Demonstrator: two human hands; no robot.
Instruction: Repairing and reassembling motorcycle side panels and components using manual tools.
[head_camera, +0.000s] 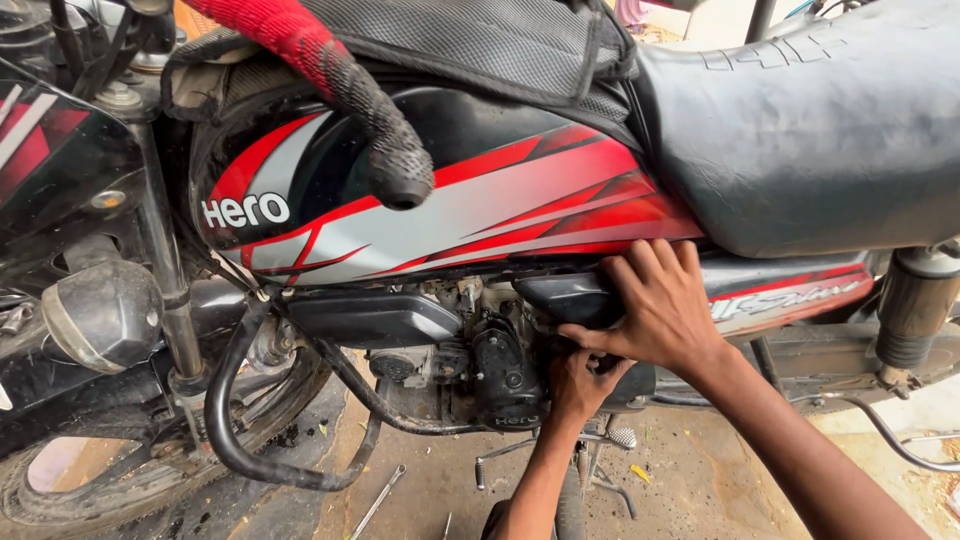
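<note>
The right hand (665, 305) lies flat with fingers spread on the black side panel (570, 298) below the red and silver fuel tank (480, 205), seemingly steadying it, while the left hand (580, 385) curls loosely beneath, its fingers reaching toward the engine (505, 375).

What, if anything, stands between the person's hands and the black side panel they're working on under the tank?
Nothing visible. The right hand lies flat on the black side panel, and the left hand reaches in just below it, beside the engine.
</note>
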